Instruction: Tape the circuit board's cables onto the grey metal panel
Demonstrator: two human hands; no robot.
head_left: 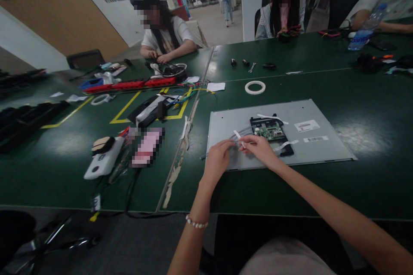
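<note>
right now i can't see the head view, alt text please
A person's right hand appears to pinch a white strip, left hand close beside, over a grey panel bearing a circuit board. Beyond, on the green table, lies a tape roll.

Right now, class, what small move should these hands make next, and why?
Probably press the strip onto the cables: the right hand seems to pinch it near them, the left hand is close by, and similar strips already lie at the black frame.
</note>
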